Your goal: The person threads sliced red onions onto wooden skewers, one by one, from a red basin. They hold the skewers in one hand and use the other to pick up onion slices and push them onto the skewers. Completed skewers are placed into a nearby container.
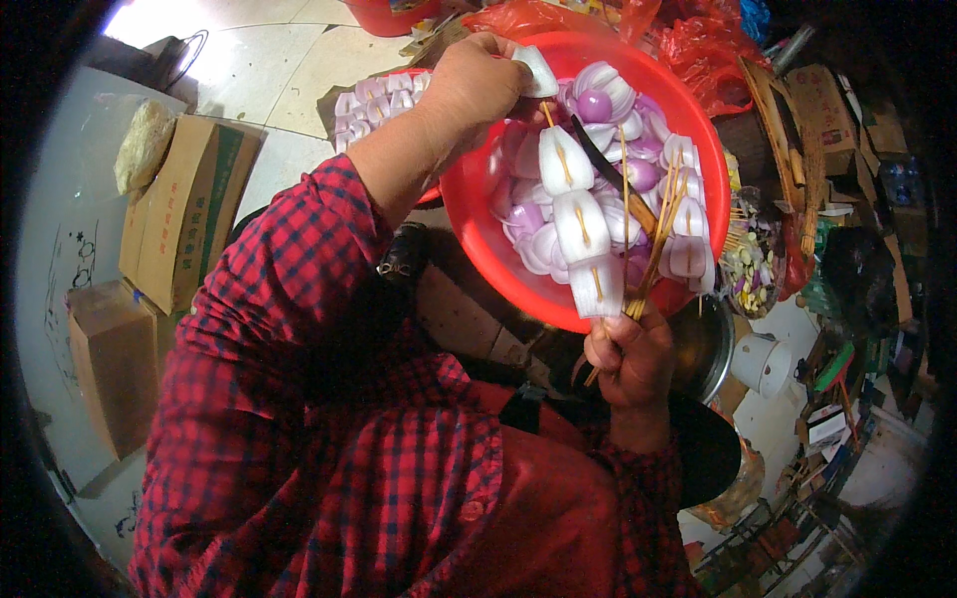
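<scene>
My left hand (482, 78) pinches a white onion piece (535, 72) at the tip of a bamboo skewer. Three more onion pieces (581, 226) are threaded lower on that skewer. Its bottom end is between the fingers of my right hand (634, 362), which also grips several bare bamboo skewers (662, 239). Beneath both hands is a red plastic basin (471, 243) of cut purple onions (534, 217). A knife (609, 168) with a dark blade and wooden handle lies over the onions. Skewered onion pieces (688, 254) rest against the basin's right side.
Left of the basin, rows of onion pieces (377, 105) lie partly behind my left forearm. Cardboard boxes (176, 217) stand at the left. Red plastic bags (695, 56) lie behind the basin. To its right are a container of scraps (751, 276) and a white bucket (761, 364).
</scene>
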`<control>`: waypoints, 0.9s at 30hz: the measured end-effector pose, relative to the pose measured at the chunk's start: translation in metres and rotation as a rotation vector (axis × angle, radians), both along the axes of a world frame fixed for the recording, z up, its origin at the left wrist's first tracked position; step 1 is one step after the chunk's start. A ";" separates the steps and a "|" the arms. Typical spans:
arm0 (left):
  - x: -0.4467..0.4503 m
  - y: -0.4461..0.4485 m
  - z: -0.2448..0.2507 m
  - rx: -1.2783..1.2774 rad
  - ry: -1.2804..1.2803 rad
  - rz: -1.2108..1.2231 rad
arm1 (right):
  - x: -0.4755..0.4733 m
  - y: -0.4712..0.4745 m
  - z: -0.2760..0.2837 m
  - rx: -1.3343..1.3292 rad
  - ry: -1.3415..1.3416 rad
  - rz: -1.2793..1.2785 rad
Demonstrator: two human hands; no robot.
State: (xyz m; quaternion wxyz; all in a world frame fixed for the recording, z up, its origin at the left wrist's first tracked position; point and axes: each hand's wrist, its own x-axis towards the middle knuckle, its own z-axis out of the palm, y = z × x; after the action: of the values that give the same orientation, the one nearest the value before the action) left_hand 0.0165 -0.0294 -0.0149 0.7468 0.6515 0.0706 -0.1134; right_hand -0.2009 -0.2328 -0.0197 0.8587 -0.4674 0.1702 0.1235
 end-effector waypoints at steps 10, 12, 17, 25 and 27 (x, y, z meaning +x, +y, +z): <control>-0.001 -0.004 -0.017 0.245 -0.117 -0.009 | -0.010 -0.008 -0.023 -0.377 -0.199 0.135; -0.010 -0.010 -0.011 0.337 -0.151 -0.050 | -0.009 -0.016 -0.030 -0.705 -0.288 0.247; -0.012 -0.011 -0.013 0.175 -0.097 -0.020 | -0.007 -0.011 -0.024 -0.844 -0.334 0.280; -0.011 -0.009 -0.021 0.250 -0.051 -0.093 | -0.008 -0.010 -0.024 -0.798 -0.372 0.263; -0.010 -0.011 -0.025 0.174 -0.046 -0.087 | -0.008 -0.002 -0.020 -0.468 -0.200 0.161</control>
State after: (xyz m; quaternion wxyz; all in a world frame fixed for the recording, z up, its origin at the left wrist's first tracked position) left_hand 0.0068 -0.0400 -0.0403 0.6833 0.7187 0.0346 -0.1244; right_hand -0.2091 -0.2352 -0.0402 0.7271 -0.6752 0.0708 0.1020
